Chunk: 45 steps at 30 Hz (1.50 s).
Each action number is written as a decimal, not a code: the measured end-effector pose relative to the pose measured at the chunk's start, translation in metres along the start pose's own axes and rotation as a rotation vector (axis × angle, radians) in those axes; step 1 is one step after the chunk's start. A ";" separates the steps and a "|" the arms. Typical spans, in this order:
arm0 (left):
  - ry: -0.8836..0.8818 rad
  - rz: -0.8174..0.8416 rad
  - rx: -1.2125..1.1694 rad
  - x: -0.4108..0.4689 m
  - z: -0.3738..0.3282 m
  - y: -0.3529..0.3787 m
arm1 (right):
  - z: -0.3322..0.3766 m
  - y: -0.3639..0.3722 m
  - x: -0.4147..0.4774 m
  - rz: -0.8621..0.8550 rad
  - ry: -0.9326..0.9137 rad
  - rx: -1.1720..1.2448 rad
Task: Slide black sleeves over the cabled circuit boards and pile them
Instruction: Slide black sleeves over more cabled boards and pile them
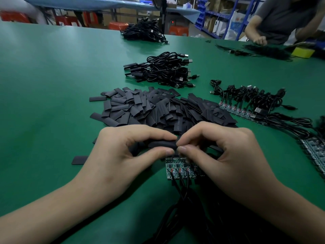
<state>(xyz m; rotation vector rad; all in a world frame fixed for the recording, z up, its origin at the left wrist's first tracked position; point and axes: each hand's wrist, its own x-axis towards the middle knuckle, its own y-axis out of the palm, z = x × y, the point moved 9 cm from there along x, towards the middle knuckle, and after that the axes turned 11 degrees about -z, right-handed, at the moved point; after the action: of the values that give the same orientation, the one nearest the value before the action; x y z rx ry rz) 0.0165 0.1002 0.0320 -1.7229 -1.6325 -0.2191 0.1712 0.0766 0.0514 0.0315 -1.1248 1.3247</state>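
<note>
Our left hand pinches a black sleeve between thumb and curled forefinger. Our right hand, fingers bent, pinches at the sleeve's right end; whether a board sits between those fingertips we cannot tell. The sleeve hangs just above a row of at least three cabled circuit boards lying side by side on the green table. One loose sleeve lies to our left. Just beyond the hands spreads a heap of sleeves, too many to count. Two more rows of boards lie to the right. Farther off lie two piles of black cables. Blue bins line distant shelving, contents unclear.
</note>
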 end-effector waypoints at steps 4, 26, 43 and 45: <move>-0.035 -0.046 -0.056 0.001 0.003 -0.005 | -0.009 0.000 0.001 0.010 0.126 0.131; 0.061 -0.194 0.169 0.001 -0.011 -0.018 | 0.004 -0.002 -0.001 -0.017 0.022 0.024; 0.006 -0.189 0.120 -0.001 -0.005 -0.016 | 0.007 0.000 -0.004 -0.010 -0.085 -0.054; 0.007 -0.193 0.092 -0.001 -0.005 -0.015 | 0.007 -0.001 -0.004 -0.029 -0.090 -0.064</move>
<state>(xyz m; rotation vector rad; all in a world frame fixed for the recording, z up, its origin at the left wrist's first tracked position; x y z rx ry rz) 0.0042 0.0951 0.0411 -1.4953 -1.7759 -0.2376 0.1686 0.0689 0.0526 0.0607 -1.2376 1.2708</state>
